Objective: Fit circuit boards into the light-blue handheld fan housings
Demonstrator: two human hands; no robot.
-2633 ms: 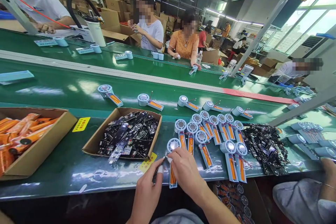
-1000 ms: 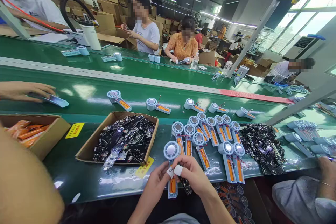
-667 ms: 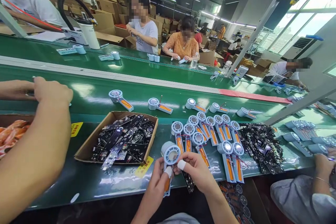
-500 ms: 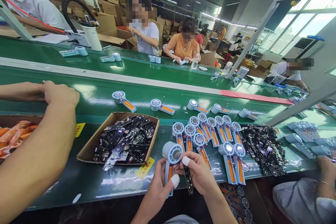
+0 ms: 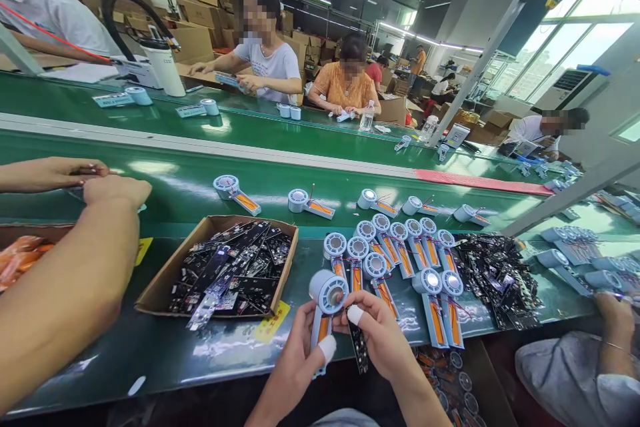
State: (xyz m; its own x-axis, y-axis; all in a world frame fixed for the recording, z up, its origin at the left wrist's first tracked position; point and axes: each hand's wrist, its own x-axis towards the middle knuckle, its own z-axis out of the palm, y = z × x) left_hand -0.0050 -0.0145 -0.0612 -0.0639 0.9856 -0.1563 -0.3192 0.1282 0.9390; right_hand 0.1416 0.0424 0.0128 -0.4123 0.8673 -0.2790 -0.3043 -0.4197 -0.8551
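Since a few seconds ago, the pale blue fan shell (image 5: 324, 307) has been lifted off the green bench (image 5: 150, 340) and now tilts up between both hands. The left hand (image 5: 300, 360) curls around its orange-filled handle from the left, taped thumb pressed on it. The right hand (image 5: 380, 337) pinches a black circuit strip (image 5: 357, 347) that hangs just right of the handle. A cardboard box (image 5: 165, 283) of black boards lies to the left.

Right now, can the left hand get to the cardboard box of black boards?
Probably yes, once freed: the left hand grips the fan part, and the cardboard box sits just left of it on the green table, nothing lying between.
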